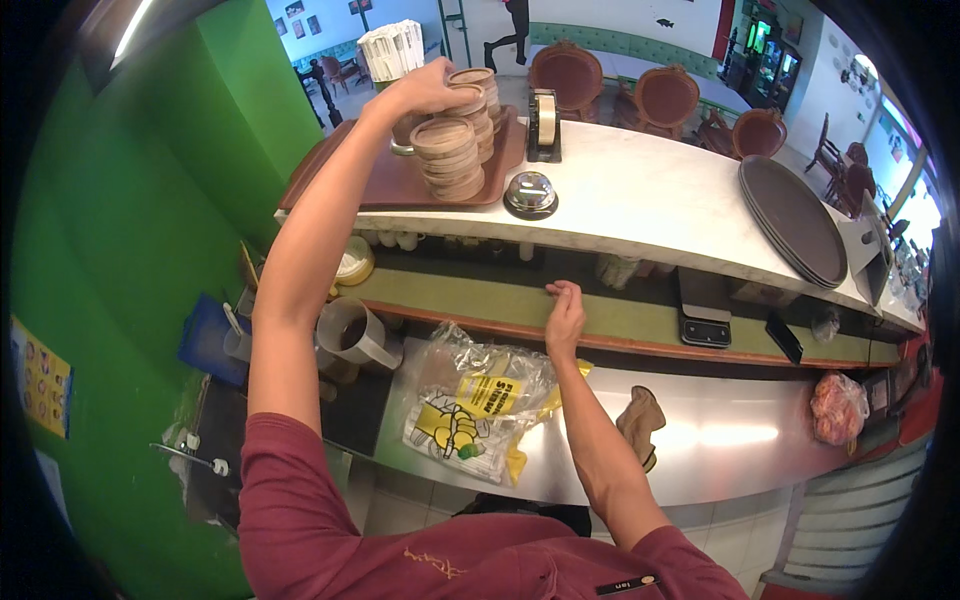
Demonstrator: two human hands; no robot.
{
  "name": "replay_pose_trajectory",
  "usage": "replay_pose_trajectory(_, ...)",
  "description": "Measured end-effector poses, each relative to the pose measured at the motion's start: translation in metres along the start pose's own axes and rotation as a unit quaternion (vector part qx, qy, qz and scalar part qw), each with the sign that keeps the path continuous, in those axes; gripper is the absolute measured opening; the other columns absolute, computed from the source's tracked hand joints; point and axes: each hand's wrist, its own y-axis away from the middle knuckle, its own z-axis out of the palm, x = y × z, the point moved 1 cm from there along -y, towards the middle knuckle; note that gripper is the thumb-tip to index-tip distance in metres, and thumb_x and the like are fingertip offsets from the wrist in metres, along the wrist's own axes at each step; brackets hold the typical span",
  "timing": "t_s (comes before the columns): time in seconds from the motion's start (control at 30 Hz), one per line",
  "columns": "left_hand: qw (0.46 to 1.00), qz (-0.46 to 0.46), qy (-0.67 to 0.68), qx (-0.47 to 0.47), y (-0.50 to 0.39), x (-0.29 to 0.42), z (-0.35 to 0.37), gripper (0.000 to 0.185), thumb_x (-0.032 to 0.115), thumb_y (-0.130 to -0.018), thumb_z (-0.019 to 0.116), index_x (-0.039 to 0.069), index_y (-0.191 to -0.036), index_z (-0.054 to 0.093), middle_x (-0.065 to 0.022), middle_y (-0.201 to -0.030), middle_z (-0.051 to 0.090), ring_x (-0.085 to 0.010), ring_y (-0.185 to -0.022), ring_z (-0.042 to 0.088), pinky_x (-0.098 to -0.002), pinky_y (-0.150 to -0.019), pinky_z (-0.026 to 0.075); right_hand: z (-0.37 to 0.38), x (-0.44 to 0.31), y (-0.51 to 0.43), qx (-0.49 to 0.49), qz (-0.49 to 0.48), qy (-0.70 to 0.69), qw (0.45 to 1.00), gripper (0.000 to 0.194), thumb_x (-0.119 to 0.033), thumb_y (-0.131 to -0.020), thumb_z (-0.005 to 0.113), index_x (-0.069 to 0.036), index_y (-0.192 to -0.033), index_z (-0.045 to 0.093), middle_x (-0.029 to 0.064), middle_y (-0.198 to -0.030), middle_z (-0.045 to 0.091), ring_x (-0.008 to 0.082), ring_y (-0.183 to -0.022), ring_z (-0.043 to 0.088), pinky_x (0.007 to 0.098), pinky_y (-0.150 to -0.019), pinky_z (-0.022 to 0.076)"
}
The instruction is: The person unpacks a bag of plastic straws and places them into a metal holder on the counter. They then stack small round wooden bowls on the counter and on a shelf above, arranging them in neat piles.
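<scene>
My left hand [427, 90] reaches over a brown tray [382, 196] on the marble counter, its fingers at the top of one of the stacks of round wooden coasters [448, 154]. Whether it grips a coaster cannot be told. Behind it stands a holder packed with white paper-wrapped straws [392, 51]. My right hand [565, 315] hovers with curled fingers over the green shelf's edge and holds nothing visible. Just left of it, a clear and yellow plastic bag of straws [480, 409] lies on the steel worktop.
A call bell [531, 193] and a tape dispenser [545, 124] stand right of the tray. Round dark trays [793, 217] lie stacked further right. Below are a plastic jug [352, 330], a digital scale [705, 326], a phone [784, 337], a brown cloth [640, 427] and a tied plastic bag [838, 407].
</scene>
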Motion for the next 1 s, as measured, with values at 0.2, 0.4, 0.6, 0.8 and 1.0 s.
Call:
replay_pose_trajectory(0.2,0.984,0.076,0.038,0.158,0.032,0.004,-0.007,0.079,0.05,-0.091,0.071,-0.007,-0.143,0.054,-0.0292,-0.139,0.063,-0.0395,-0.129,0.062,-0.0439,-0.11,0.048,0.003,0.005,-0.001,-0.017,-0.004,-0.03,0.999,0.031,-0.02,-0.112,0.041,0.002,-0.117,0.063,0.0198,-0.108,0.076,0.0327,-0.104,0.072,0.0413,-0.095,0.0518)
replay_pose_trajectory(0.4,0.88,0.108,0.339,0.314,0.143,0.06,-0.017,0.048,0.034,-0.103,0.062,-0.001,-0.136,0.061,-0.02,-0.128,0.07,-0.0274,-0.114,0.069,-0.0398,-0.102,0.052,-0.002,0.004,-0.003,-0.04,-0.001,-0.007,0.999,0.034,-0.021,-0.114,0.039,0.004,-0.119,0.063,0.0174,-0.107,0.074,0.0256,-0.106,0.07,0.0373,-0.097,0.0515)
replay_pose_trajectory(0.6,0.746,-0.019,0.594,0.303,0.327,0.069,0.092,0.033,0.026,-0.11,0.046,-0.001,-0.122,0.062,-0.0148,-0.102,0.073,-0.0213,-0.093,0.069,-0.0365,-0.086,0.056,-0.007,0.011,-0.009,-0.095,0.005,-0.018,0.995,0.031,-0.019,-0.113,0.043,0.003,-0.119,0.063,0.0146,-0.11,0.075,0.0238,-0.109,0.069,0.0358,-0.1,0.0514)
replay_pose_trajectory(0.8,0.854,-0.302,0.394,0.157,0.508,0.045,0.208,0.025,0.017,-0.106,0.061,0.003,-0.127,0.063,-0.0103,-0.124,0.069,-0.022,-0.114,0.066,-0.0369,-0.1,0.051,-0.045,-0.012,0.033,-0.208,0.06,-0.133,0.967,0.022,-0.013,-0.109,0.056,0.002,-0.124,0.063,0.0114,-0.124,0.069,0.0199,-0.118,0.065,0.033,-0.109,0.048)
replay_pose_trajectory(1.0,0.86,-0.402,0.293,0.118,0.601,0.02,0.228,0.045,0.022,-0.101,0.069,0.006,-0.141,0.057,-0.0146,-0.152,0.053,-0.0282,-0.143,0.049,-0.0427,-0.114,0.042,-0.127,0.033,0.201,-0.08,0.369,-0.017,0.926,0.063,-0.029,-0.1,0.074,-0.006,-0.148,0.04,0.013,-0.136,0.06,0.0228,-0.123,0.057,0.0399,-0.099,0.0502)
